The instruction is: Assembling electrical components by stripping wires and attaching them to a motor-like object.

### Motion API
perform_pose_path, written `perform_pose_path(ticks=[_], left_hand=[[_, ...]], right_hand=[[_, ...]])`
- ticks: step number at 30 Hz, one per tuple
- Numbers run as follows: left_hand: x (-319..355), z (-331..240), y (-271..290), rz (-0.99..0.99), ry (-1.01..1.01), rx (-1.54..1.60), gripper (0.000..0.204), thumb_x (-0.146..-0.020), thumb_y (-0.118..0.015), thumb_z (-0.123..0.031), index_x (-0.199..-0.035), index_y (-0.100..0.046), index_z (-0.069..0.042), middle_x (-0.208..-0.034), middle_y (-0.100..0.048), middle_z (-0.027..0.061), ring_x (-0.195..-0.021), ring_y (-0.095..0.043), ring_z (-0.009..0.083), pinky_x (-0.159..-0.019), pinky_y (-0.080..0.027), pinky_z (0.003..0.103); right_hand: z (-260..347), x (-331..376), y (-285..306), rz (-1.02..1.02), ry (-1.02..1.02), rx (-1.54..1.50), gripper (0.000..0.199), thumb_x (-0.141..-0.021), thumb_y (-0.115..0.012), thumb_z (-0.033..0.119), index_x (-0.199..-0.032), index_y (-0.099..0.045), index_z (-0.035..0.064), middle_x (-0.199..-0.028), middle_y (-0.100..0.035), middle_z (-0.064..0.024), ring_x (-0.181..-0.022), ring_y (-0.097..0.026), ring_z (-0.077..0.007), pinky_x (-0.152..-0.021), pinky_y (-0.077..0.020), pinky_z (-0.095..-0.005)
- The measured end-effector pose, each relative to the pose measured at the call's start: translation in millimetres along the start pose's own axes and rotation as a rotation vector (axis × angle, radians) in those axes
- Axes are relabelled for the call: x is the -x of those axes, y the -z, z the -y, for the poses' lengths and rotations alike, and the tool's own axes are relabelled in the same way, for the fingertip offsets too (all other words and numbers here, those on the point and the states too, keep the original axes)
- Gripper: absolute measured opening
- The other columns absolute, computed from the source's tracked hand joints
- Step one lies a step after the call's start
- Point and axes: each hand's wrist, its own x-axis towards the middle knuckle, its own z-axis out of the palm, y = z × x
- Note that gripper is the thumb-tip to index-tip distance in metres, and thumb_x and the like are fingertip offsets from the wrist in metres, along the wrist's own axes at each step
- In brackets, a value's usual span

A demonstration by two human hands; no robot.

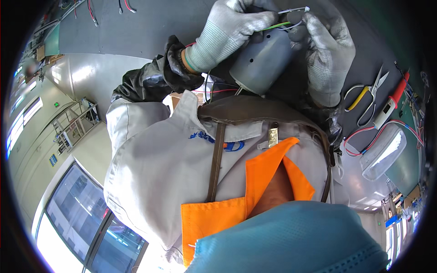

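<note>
The person's gloved left hand (230, 32) pinches thin wires (276, 26), one of them green-yellow, above a grey cylinder (264, 61) with small dark holes in its side. The gloved right hand (330, 57) has its fingertips beside the wires' far ends. On the dark tabletop (132, 34), to the right of that hand, lie yellow-handled scissors (364, 97), then a red-and-white tool (390, 103) with a cable, and near it a translucent plastic case (384, 153).

Scissors (373, 90) on table (118, 32), right of cylinder (263, 63)
</note>
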Motion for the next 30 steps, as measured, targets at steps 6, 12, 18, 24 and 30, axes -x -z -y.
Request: perform_pose_path(ticks=[6, 12, 18, 24, 30], left_hand=[[-4, 7, 0, -0.004, 0.075, 0.093, 0.018, -0.096, -0.071, -0.002, -0.113, -0.067, 0.004, -0.095, -0.068, 0.0003, -0.079, -0.058, 0.0045, -0.072, -0.049, 0.019], [-22, 14, -24, 0.049, -0.025, 0.08, 0.023, -0.096, -0.071, -0.001, -0.116, -0.066, 0.006, -0.1, -0.068, 0.0027, -0.085, -0.061, 0.0057, -0.078, -0.052, 0.021], [-16, -3, -43, 0.052, -0.064, -0.024, 0.023, -0.096, -0.066, 0.002, -0.118, -0.064, 0.007, -0.096, -0.067, 0.0017, -0.083, -0.06, 0.0053, -0.074, -0.052, 0.021], [1, -10, -35, -0.065, -0.26, -0.54, 0.032, -0.09, -0.065, 0.004, -0.122, -0.063, 0.003, -0.087, -0.065, 0.0022, -0.076, -0.057, 0.0049, -0.066, -0.049, 0.023], [-1, 9, -42, -0.116, -0.319, -0.455, 0.028, -0.091, -0.064, 0.004, -0.119, -0.065, 0.002, -0.094, -0.07, 0.0071, -0.085, -0.065, 0.0118, -0.076, -0.054, 0.028]], right_hand=[[14, -11, 15, 0.121, -0.206, 0.14, 0.041, -0.093, -0.065, 0.005, -0.132, -0.059, -0.0054, -0.088, -0.072, -0.009, -0.062, -0.064, -0.0119, -0.053, -0.0512, -0.0251], [42, -27, 28, 0.308, -0.335, 0.255, 0.042, -0.092, -0.067, 0.005, -0.131, -0.06, -0.0083, -0.087, -0.072, -0.0089, -0.06, -0.065, -0.0113, -0.05, -0.0498, -0.0239], [39, -15, 28, 0.168, 0.023, 0.726, 0.023, -0.09, -0.069, 0.005, -0.11, -0.07, -0.0068, -0.09, -0.075, -0.0125, -0.071, -0.069, -0.0181, -0.063, -0.0542, -0.0293], [39, -10, 22, 0.151, 0.332, 1.104, 0.009, -0.088, -0.068, 0.003, -0.09, -0.073, -0.0042, -0.084, -0.073, -0.011, -0.076, -0.069, -0.0178, -0.07, -0.0543, -0.0304], [20, -53, 64, -0.107, 0.026, 0.658, 0.005, -0.089, -0.067, -0.004, -0.087, -0.071, -0.0039, -0.081, -0.068, -0.0029, -0.07, -0.063, -0.0097, -0.063, -0.0514, -0.0226]])
